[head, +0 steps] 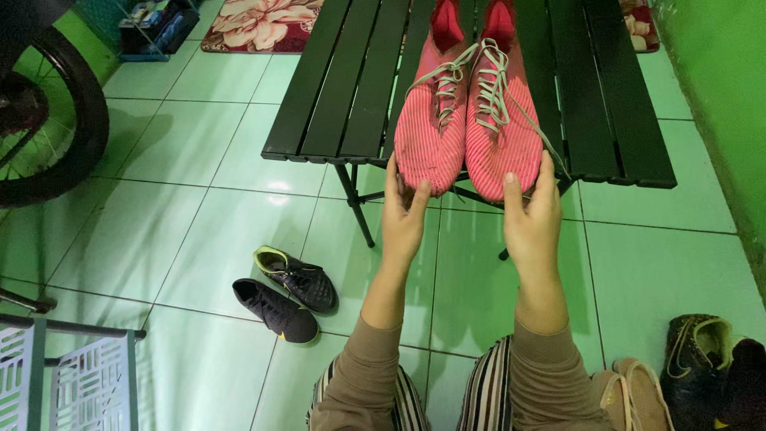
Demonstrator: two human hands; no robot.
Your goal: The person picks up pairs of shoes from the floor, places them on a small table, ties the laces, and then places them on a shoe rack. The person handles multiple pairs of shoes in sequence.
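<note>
Touching pink shoes [471,120] toes | left hand [403,219] | right hand [531,223] | black table [351,80]

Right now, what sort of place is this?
Probably a home entryway or porch: green tiled floor, loose black shoes, a bicycle wheel. Both hands touch pink shoes on a black slatted table.

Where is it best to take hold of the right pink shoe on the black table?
Probably the toe of the right pink shoe, from the near side: it overhangs the slatted black table edge, where the right hand already touches it.
</note>
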